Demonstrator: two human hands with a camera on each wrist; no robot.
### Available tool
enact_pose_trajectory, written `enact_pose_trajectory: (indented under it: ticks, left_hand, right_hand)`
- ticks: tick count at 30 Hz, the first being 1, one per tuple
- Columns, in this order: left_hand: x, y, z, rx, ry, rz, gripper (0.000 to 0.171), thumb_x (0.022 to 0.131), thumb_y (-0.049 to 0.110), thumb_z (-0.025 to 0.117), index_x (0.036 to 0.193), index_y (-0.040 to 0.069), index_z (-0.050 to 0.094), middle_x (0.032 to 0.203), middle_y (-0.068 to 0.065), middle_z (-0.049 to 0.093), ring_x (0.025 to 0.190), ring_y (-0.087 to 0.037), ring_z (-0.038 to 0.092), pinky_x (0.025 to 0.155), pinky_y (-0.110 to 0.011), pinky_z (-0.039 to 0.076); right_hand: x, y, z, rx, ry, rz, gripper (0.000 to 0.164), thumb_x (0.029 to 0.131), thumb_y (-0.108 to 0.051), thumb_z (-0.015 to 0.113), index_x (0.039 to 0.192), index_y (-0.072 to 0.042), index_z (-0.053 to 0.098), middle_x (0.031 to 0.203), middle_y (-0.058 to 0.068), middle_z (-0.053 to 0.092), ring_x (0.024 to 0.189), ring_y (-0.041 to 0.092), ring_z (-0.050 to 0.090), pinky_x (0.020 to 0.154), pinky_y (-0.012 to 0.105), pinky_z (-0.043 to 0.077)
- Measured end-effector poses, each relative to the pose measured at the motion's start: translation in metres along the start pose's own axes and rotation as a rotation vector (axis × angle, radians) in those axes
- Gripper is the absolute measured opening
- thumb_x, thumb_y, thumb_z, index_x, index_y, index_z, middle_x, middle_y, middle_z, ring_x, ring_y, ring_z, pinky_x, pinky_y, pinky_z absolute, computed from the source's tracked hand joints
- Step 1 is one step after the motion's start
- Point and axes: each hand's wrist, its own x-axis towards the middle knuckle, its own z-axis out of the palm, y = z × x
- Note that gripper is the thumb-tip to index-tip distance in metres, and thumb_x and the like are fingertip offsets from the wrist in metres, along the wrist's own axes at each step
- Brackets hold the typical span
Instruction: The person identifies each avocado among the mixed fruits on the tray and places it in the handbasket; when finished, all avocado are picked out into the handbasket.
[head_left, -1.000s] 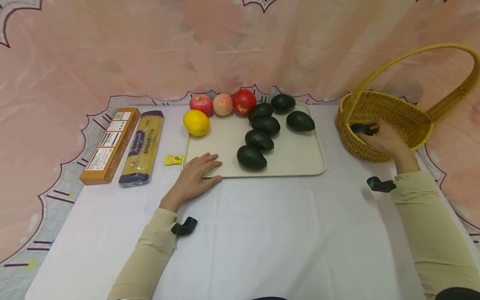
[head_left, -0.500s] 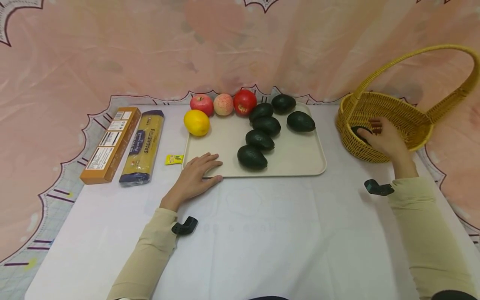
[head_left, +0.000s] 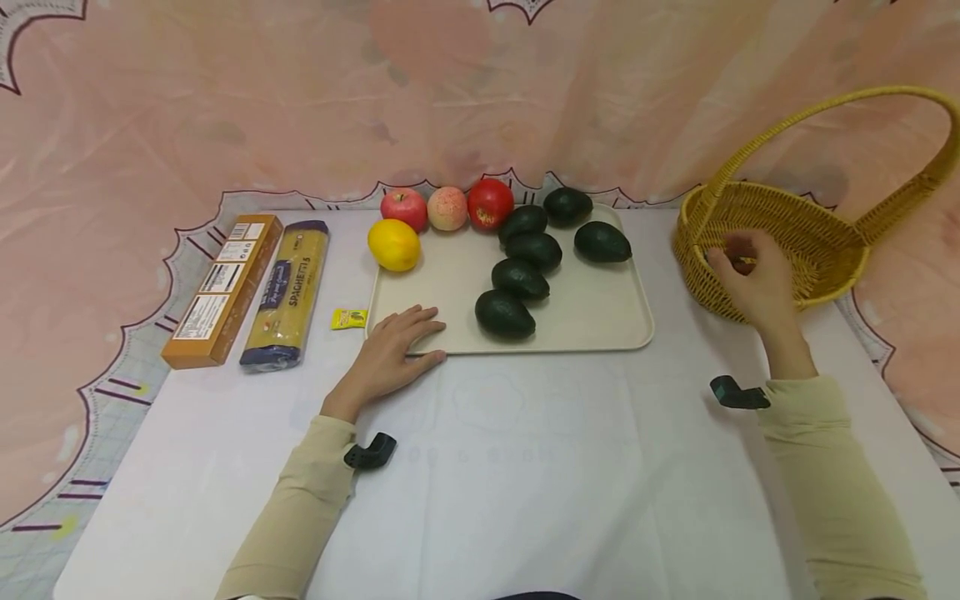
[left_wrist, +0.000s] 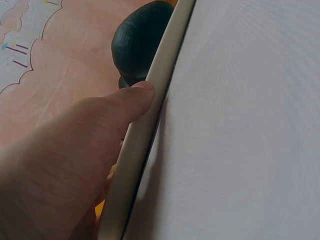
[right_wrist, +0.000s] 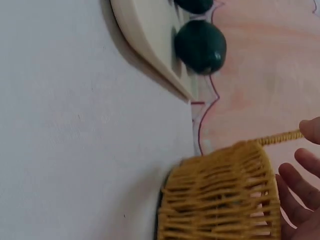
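On white cloth (head_left: 525,500) before pink fabric (head_left: 247,108), left grip (head_left: 392,354) lying loose on tray (head_left: 592,312), right grip (head_left: 763,279) released at wicker basket (head_left: 828,242)

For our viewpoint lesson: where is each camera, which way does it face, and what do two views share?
Head: on the head, facing forward and down at the table; left hand, right hand, sleeves show.
Left wrist: on that wrist, facing along the tray's rim; thumb shows.
Right wrist: on that wrist, facing the basket; fingers show.
Head and right wrist share the basket.
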Motion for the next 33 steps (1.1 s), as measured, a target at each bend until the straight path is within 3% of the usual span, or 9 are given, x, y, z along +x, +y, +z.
enact_pose_trajectory:
  ticks: [4, 8, 12, 20, 33]
  left_hand:
    - [0.0, 0.0, 0.0, -0.003, 0.0, -0.001, 0.049, 0.089, 0.046, 0.061, 0.132, 0.022, 0.055, 0.148, -0.001, 0.04, 0.143, -0.025, 0.027, 0.116, -0.049, 0.015]
    - [0.001, -0.001, -0.001, 0.0, -0.001, 0.0, 0.049, 0.089, 0.046, 0.061, 0.132, 0.022, 0.055, 0.148, -0.001, 0.04, 0.143, -0.025, 0.026, 0.116, -0.049, 0.015]
    - [0.001, 0.0, -0.001, -0.003, -0.004, -0.004, 0.05, 0.089, 0.046, 0.06, 0.132, 0.022, 0.055, 0.149, -0.001, 0.04, 0.143, -0.025, 0.026, 0.116, -0.049, 0.015]
    - [-0.001, 0.001, -0.002, -0.007, -0.016, -0.024, 0.05, 0.089, 0.047, 0.059, 0.132, 0.023, 0.054, 0.149, 0.001, 0.039, 0.144, -0.023, 0.025, 0.116, -0.048, 0.014]
    - [-0.002, 0.002, -0.001, -0.008, -0.007, -0.011, 0.048, 0.089, 0.044, 0.061, 0.131, 0.021, 0.055, 0.148, -0.001, 0.041, 0.143, -0.025, 0.027, 0.116, -0.049, 0.015]
  right_hand:
    - [-0.006, -0.008, 0.013, 0.034, 0.049, -0.082, 0.042, 0.091, -0.028, 0.059, 0.122, 0.0, 0.054, 0.11, 0.009, 0.055, 0.096, 0.009, 0.051, 0.08, 0.013, 0.038]
    - [-0.012, -0.019, 0.027, 0.057, 0.053, -0.181, 0.037, 0.09, -0.019, 0.062, 0.118, 0.004, 0.055, 0.112, 0.016, 0.055, 0.098, 0.016, 0.052, 0.081, 0.014, 0.037]
    - [-0.017, -0.031, 0.041, 0.069, -0.008, -0.221, 0.036, 0.09, -0.018, 0.062, 0.119, 0.001, 0.055, 0.115, 0.015, 0.057, 0.102, 0.027, 0.054, 0.083, 0.02, 0.04]
    - [-0.029, -0.057, 0.073, 0.118, -0.139, -0.297, 0.034, 0.089, -0.016, 0.064, 0.118, -0.001, 0.055, 0.113, 0.016, 0.059, 0.102, 0.029, 0.057, 0.084, 0.044, 0.045]
    - [-0.05, -0.096, 0.133, 0.107, -0.313, -0.433, 0.038, 0.087, -0.018, 0.068, 0.118, -0.002, 0.055, 0.111, 0.014, 0.058, 0.098, 0.027, 0.058, 0.081, 0.043, 0.05]
